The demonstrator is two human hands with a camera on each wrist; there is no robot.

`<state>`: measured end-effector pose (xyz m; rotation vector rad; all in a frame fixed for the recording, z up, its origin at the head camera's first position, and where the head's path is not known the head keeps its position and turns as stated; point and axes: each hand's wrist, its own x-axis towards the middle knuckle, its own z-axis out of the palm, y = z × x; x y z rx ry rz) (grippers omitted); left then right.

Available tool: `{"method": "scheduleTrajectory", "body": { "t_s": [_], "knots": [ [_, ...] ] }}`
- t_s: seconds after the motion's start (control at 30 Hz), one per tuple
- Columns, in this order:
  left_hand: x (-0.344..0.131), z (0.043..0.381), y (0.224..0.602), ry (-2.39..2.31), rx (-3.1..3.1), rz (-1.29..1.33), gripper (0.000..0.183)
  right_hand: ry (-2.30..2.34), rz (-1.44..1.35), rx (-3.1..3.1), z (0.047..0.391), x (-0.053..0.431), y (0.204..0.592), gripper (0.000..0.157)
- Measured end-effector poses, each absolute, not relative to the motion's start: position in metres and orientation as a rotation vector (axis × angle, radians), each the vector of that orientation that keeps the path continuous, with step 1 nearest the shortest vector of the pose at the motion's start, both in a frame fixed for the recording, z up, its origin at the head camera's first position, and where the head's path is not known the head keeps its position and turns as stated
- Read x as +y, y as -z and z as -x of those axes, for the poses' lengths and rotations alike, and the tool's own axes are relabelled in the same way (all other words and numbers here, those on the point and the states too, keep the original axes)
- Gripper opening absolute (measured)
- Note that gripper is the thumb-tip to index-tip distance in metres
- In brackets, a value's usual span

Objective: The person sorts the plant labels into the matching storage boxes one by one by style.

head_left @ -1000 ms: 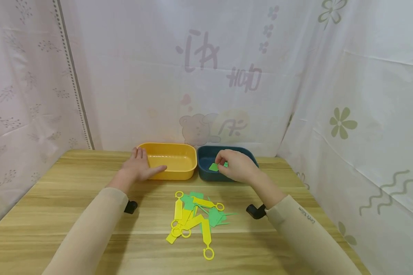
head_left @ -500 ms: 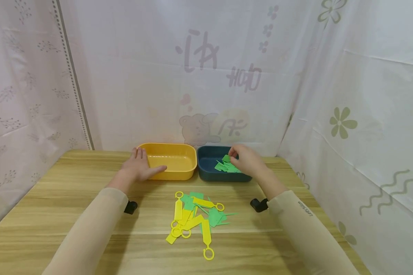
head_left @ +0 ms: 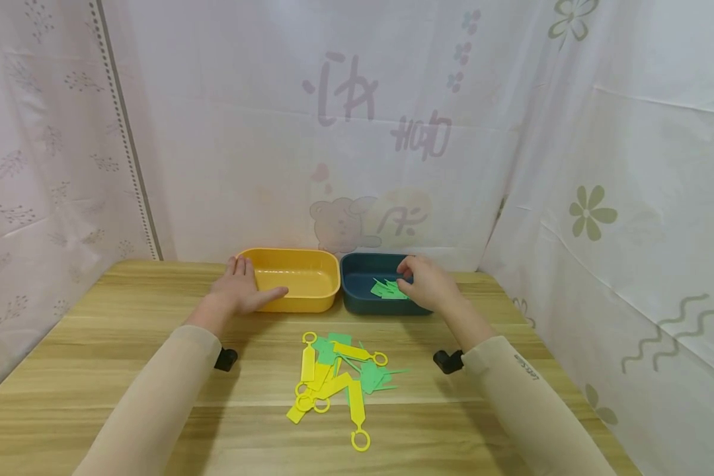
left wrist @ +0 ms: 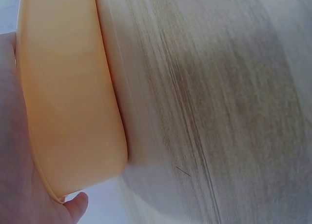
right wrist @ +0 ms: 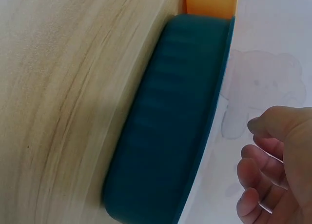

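My left hand (head_left: 238, 291) rests on the left end of the yellow bin (head_left: 303, 304), its fingers and thumb spread at the rim; the left wrist view shows the hand along that same rim. Over the right part of the dark blue bin (head_left: 369, 307) is my right hand (head_left: 431, 284), fingers loosely bent and holding nothing. Its bare fingertips (right wrist: 247, 168) also show in the right wrist view. Green plastic tags (head_left: 389, 289) with thin stems lie inside the blue bin, partly hidden by the hand. Inside the yellow bin only its bare floor shows.
In front of the bins lies a mixed pile: yellow tags with ring ends (head_left: 357, 400) and green stemmed tags (head_left: 371, 377). Black wrist mounts (head_left: 449, 361) sit at both sleeves. A printed curtain (head_left: 244, 165) hangs right behind the bins.
My right hand held green tags over the blue bin; it has let them go and drawn slightly to the right. They now lie in the bin. The left hand has stayed put.
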<state>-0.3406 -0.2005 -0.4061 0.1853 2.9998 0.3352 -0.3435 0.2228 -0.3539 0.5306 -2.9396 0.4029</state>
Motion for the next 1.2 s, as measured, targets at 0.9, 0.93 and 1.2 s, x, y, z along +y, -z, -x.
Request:
{"method": "scheduleTrajectory", "body": {
  "t_s": [0.9, 0.93, 1.2],
  "knots": [
    [-0.200, 0.341, 0.408, -0.343, 2.999, -0.177, 0.137, -0.443, -0.696, -2.987, 0.327, 0.205, 0.358, 0.020],
    [-0.199, 0.339, 0.407, -0.340, 3.004, -0.179, 0.136, -0.430, -0.743, -2.985, 0.326, 0.202, 0.359, 0.018],
    [-0.199, 0.338, 0.405, -0.344, 3.012, -0.178, 0.134, -0.304, -1.107, -3.072, 0.308, 0.179, 0.369, 0.008]
  ]
}}
